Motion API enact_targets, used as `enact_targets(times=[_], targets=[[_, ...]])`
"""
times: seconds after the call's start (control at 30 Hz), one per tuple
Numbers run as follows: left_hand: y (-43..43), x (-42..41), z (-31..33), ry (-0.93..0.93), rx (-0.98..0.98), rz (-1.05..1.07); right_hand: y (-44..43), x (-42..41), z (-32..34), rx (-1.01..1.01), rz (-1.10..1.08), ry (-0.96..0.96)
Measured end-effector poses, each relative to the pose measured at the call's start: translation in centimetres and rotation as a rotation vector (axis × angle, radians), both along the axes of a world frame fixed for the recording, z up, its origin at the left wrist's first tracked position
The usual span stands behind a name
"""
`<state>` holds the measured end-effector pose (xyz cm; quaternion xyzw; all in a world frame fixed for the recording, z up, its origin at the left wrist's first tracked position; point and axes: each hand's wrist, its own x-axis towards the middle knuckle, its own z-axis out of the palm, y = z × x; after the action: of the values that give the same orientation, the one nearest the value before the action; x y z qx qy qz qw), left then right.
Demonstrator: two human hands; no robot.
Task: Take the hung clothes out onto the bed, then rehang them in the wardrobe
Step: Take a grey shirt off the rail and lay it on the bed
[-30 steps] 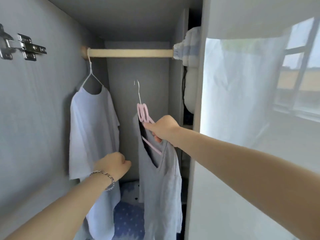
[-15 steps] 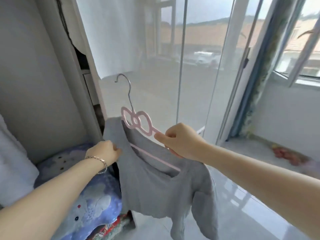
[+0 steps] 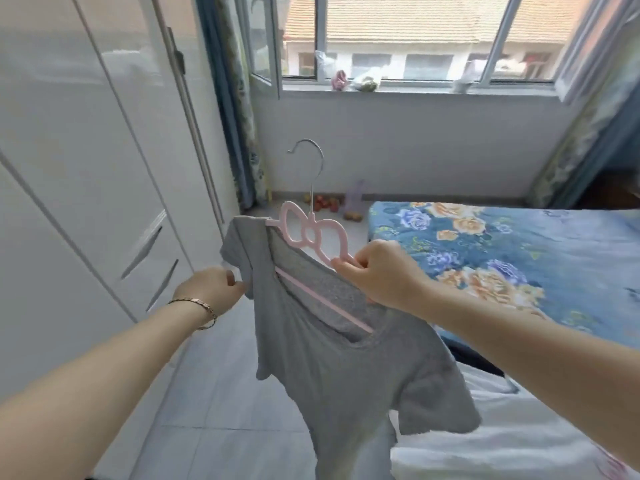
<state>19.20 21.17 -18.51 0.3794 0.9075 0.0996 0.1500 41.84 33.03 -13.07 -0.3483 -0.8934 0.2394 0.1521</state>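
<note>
A grey T-shirt (image 3: 332,368) hangs on a pink bow-shaped hanger (image 3: 311,233) with a metal hook, held in the air in front of me. My right hand (image 3: 381,271) grips the hanger's right arm. My left hand (image 3: 211,289) pinches the shirt's left sleeve. The bed (image 3: 519,258), covered with a blue flowered sheet, lies to the right, just beyond the shirt. The white wardrobe (image 3: 86,168) stands on the left with its doors closed in this view.
A window with an open pane (image 3: 266,46) and blue curtains fills the far wall. Small items lie on the floor (image 3: 325,202) under it. White bedding (image 3: 519,445) lies at lower right. Grey tiled floor (image 3: 225,393) runs between wardrobe and bed.
The view has swung right, away from the wardrobe interior, toward the window and bed. The grey shirt on its hanger came off the rail and travelled with both hands.
</note>
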Motion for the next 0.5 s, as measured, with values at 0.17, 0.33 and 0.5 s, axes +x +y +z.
enact_targets(times=[0.17, 0.33, 0.5], targets=[[9.1, 10.5, -2.1, -0.052, 0.023, -0.223, 3.2, 12.0, -1.6, -0.011, -0.103, 0.065], [15.2, 19.2, -3.9, 0.008, -0.010, -0.455, 3.0, 20.6, -2.5, -0.068, -0.230, 0.093], [19.3, 25.1, -5.0, 0.017, -0.057, -0.684, 0.4, 26.2, -3.0, -0.047, -0.408, 0.106]])
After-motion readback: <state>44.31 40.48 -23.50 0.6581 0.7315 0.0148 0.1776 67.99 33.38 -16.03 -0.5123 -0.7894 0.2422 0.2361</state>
